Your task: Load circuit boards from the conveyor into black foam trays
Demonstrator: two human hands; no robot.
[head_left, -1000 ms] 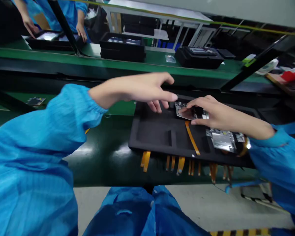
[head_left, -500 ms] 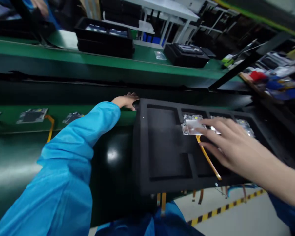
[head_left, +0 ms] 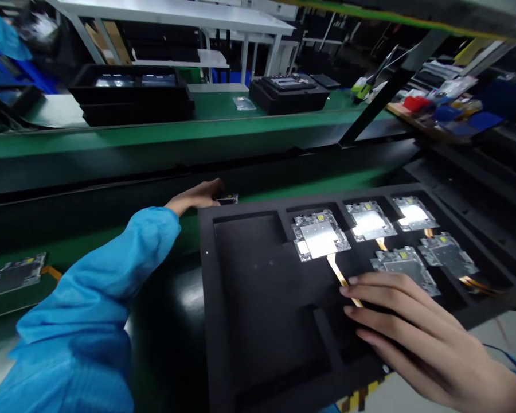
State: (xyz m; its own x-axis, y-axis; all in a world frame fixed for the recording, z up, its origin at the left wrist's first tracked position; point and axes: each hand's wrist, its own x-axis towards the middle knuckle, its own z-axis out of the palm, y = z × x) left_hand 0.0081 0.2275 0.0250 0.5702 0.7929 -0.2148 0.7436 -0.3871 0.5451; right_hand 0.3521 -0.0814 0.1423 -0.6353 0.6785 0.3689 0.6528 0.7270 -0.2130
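Observation:
A black foam tray lies in front of me with several small circuit boards in its right pockets. The nearest board has an orange flex cable running toward me. My right hand lies flat on the tray's near right part, fingers stretched out, fingertips touching the cable's end. My left hand reaches to the belt just beyond the tray's far left corner. Its fingers curl onto a small dark board there; the grip itself is hidden.
Another circuit board with an orange cable lies on the green belt at far left. Stacked black trays and another tray stack stand on the far green bench. A cluttered shelf is at right.
My view swung right and down. My right hand drew back from the placed board to the tray's near part. My left hand stayed at the tray's far left corner, now on a small board.

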